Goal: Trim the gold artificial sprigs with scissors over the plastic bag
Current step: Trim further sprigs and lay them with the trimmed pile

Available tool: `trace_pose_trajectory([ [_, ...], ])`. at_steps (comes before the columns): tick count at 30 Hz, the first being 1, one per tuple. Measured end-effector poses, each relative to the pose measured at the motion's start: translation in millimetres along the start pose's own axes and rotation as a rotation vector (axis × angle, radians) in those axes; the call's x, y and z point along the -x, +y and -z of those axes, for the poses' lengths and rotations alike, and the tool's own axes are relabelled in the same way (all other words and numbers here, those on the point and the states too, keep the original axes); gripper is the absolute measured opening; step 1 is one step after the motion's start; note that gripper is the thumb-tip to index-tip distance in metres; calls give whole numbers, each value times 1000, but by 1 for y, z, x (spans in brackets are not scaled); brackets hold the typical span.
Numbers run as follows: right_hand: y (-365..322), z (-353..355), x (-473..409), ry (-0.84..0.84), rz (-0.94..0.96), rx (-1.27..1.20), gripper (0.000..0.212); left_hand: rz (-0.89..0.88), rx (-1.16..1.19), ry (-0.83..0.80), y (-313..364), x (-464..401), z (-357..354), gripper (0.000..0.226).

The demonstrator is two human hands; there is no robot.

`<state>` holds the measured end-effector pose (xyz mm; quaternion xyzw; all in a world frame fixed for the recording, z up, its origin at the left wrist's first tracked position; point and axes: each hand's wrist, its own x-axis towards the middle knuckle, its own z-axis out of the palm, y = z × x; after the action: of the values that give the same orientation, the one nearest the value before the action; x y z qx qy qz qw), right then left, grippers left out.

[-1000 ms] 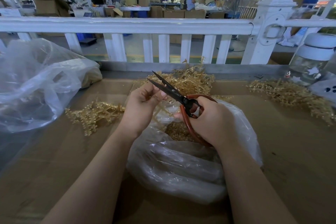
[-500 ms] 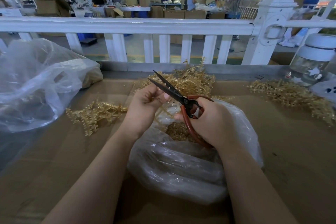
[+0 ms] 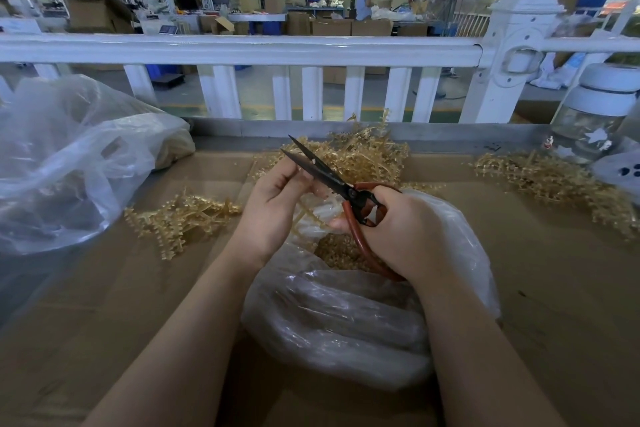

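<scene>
My right hand (image 3: 405,236) grips the red-brown handles of the scissors (image 3: 332,180); their black blades stand slightly apart and point up-left. My left hand (image 3: 277,204) pinches a thin gold sprig (image 3: 304,215) just beside the blades, its stem running down toward the bag. Both hands hover over a clear plastic bag (image 3: 346,315) whose open mouth shows gold trimmings (image 3: 339,250) inside. Loose gold sprigs lie in a pile behind the hands (image 3: 367,152), another to the left (image 3: 180,218) and one at the right (image 3: 554,184).
The work surface is brown cardboard (image 3: 104,322). A large crumpled clear bag (image 3: 69,163) fills the left side. A glass jar with a white lid (image 3: 595,114) stands at the far right. A white railing (image 3: 242,48) runs along the table's back edge.
The scissors and both hands have barely shifted; my left hand has adjusted its pinch on the sprig at the blades.
</scene>
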<state>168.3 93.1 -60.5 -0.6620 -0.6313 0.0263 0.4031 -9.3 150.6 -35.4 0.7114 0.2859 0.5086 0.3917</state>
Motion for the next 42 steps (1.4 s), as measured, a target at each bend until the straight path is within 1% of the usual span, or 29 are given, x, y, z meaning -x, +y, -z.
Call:
trace_pose_trajectory([
  [6, 0, 0, 1, -32, -4, -45, 60, -2, -49, -26, -1, 0, 2, 20],
  [11, -3, -1, 1, -47, -2, -87, 47, 2, -28, -23, -2, -1, 0, 20],
  [14, -3, -1, 1, -43, -4, -97, 45, -2, -31, -26, -1, -1, -1, 20],
  [23, -2, -2, 0, 18, 16, -83, 57, -4, -38, 11, 2, 1, -1, 21],
  [27, 0, -3, -1, 18, 13, -85, 63, -8, -42, 19, 3, 1, -1, 21],
  [32, -1, -2, -1, -9, -3, -122, 56, 19, -17, 77, 2, 0, -2, 21],
  [36, -2, -3, -2, 7, -74, -284, 58, 76, 35, 161, 2, -1, -1, 22],
  [39, -4, -1, -2, 12, -109, -387, 59, 71, 12, 114, 2, -1, -1, 22],
  [42, -5, -2, -3, -43, -143, -422, 46, 32, -37, 14, 3, 1, -6, 21],
])
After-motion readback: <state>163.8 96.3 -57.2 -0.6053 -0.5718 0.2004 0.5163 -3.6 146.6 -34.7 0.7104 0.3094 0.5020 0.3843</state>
